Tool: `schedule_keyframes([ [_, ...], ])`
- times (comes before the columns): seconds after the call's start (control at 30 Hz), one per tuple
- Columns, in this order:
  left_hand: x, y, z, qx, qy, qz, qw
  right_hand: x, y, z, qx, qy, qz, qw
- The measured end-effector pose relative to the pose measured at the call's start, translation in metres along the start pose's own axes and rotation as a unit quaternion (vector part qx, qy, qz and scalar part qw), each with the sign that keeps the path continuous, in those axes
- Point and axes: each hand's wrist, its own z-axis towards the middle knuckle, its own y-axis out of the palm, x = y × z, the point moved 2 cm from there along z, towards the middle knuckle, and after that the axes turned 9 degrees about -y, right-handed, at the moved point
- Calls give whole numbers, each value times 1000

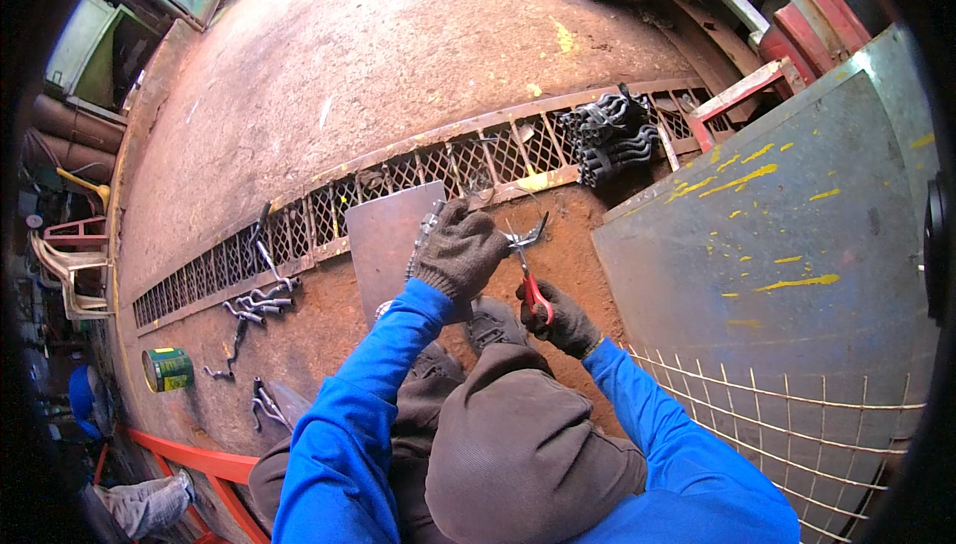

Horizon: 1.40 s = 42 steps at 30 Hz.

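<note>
My right hand (563,323), in a dark knit glove, is wrapped round the red handles of a pair of pliers (538,297). Their metal jaws point up and away from me, beside the fingers of my left hand (461,250). That hand wears the same kind of glove and is closed. A ridged silver piece (422,241) shows along its left side, but what the fingers grip is hidden. Thin wire (509,224) sticks up by the jaws. A flat grey metal plate (383,245) stands behind my left hand.
A bundle of dark bent rods (609,141) lies on a floor grating (418,161). Loose bent rods (261,303) and a green can (167,369) are on the left. A large metal sheet (797,245) and wire mesh (787,400) border the right. A red frame (204,456) stands lower left.
</note>
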Motion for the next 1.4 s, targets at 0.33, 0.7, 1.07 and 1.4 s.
schedule_keyframes([
  [0.33, -5, 14, -1, 44, 29, 0, 999, -4, 10, -2, 96, -52, -60, 992],
  [0.7, -43, 17, 6, 128, 5, -108, 986, 34, -81, -19, 217, -35, -711, 668],
  [1.07, -88, -1, -21, 153, -333, -664, 652, -81, 58, 39, 136, -220, -516, 817],
  [1.4, -110, 9, -91, 295, -402, -712, 494, -86, 178, 124, -50, -324, -484, 811],
])
